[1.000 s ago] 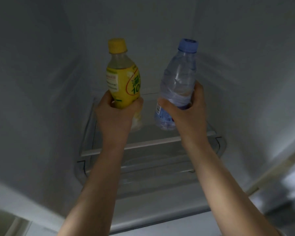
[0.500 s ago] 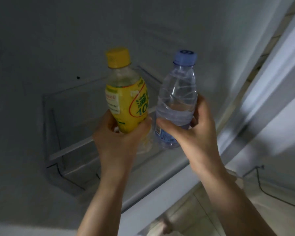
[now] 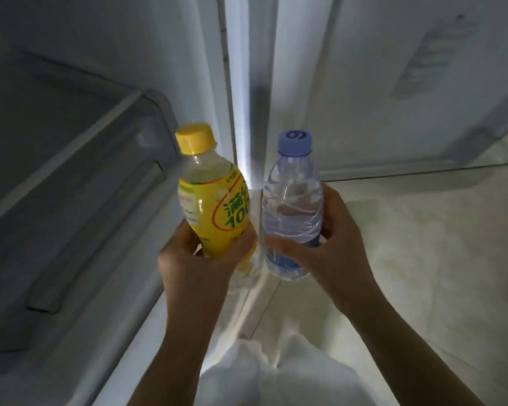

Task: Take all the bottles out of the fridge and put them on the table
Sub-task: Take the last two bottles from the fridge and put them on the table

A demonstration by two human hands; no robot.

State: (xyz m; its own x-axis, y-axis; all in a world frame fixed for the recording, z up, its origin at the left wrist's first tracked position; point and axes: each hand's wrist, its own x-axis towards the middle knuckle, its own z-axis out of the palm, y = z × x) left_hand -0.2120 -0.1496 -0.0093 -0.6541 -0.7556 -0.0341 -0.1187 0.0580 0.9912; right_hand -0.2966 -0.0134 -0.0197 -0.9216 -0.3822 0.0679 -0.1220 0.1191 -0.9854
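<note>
The left hand (image 3: 200, 259), just left of the frame's centre, is wrapped around the lower part of a yellow bottle (image 3: 214, 206), thumb across the front of its yellow label. The bottle stands nearly upright, leaning slightly to the left, with its yellow cap (image 3: 194, 138) on. The right hand (image 3: 326, 238), just right of centre, grips the lower half of a clear water bottle (image 3: 291, 206), fingers curled round the right side and thumb over the blue label band. This bottle is upright, with a pale blue cap (image 3: 295, 142). The two bottles are just beside each other, apart by a narrow gap. Both bare forearms run down to the lower edge, where a white shirt (image 3: 279, 376) shows. In the left half of the frame lies the fridge (image 3: 71, 177) with its clear shelf (image 3: 106, 127). The pale floor (image 3: 437, 244) fills the right side.
</note>
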